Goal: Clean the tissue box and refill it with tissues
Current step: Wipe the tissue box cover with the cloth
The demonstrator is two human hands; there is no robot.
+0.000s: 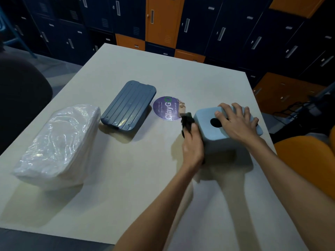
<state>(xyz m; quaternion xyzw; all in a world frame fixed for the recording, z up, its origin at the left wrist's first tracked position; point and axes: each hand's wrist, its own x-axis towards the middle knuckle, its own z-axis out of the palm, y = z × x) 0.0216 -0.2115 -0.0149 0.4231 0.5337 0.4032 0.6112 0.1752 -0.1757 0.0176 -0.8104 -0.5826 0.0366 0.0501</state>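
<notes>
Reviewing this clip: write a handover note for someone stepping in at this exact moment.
Left hand grips a dark cloth against the left side of the box.
Right hand rests spread on top of the box, steadying it.
A dark blue panel, probably the box's removed part, lies on the table left of the box. The wrapped tissue pack is further left and looks unopened.
Done: box apart, cloth on it.
Left: finish wiping, load tissues, refit panel.

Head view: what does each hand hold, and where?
Left hand grips the cloth by its near part, against the box; right hand only presses the box top.
</notes>
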